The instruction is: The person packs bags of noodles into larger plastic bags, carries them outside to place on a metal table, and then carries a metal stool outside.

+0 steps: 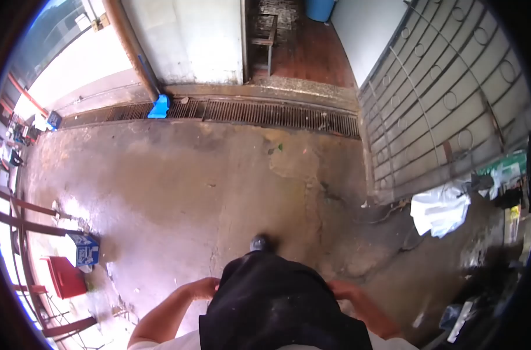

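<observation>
A black apron (283,306) covers my front, and both of my hands are at its sides near my hips. My left hand (205,287) touches the apron's left edge, its fingers mostly hidden behind the cloth. On the other side my right hand (340,289) rests against the apron's right edge, with its fingers out of sight too. Whether either hand grips the cloth cannot be made out. Below the apron's hem the dark toe of one shoe (257,244) shows on the wet concrete floor (178,192).
A drain grating (248,112) crosses ahead, with a bright blue plastic piece (159,107) on it. Beyond lies a doorway with a reddish floor (318,52). An open barred metal gate (446,105) and white bag (440,210) are right; a blue-white box (86,251) and red container (66,277) left.
</observation>
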